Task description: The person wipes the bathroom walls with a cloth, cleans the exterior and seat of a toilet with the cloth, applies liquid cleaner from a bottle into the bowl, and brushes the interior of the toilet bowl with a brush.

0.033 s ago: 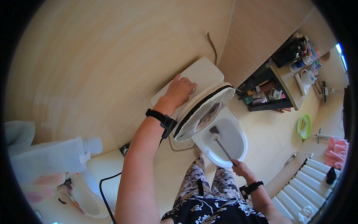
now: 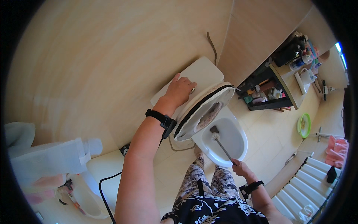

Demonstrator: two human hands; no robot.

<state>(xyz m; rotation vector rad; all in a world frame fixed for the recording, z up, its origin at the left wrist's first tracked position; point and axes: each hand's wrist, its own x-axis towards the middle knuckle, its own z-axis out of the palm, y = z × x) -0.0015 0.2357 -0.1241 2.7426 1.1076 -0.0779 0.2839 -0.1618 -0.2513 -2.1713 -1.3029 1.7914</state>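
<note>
My left hand (image 2: pixel 181 89) rests on the lid of the white toilet tank (image 2: pixel 203 71). It holds nothing; its fingers are apart, with the tips by the round flush button (image 2: pixel 192 90). In my right hand (image 2: pixel 242 168) is the handle of a toilet brush (image 2: pixel 223 148). The brush head lies low inside the white toilet bowl (image 2: pixel 238 128). A raised seat and lid with a soft, dark-edged cover (image 2: pixel 203 110) lean back against the tank, between my left hand and the bowl.
A shelf unit (image 2: pixel 285 84) with bottles and a white mug stands at the right. Beyond the bowl on that side are a green basin (image 2: pixel 304 126) and a white radiator (image 2: pixel 304 183). To the left is a washbasin (image 2: pixel 89 194), near a black cable (image 2: pixel 102 190).
</note>
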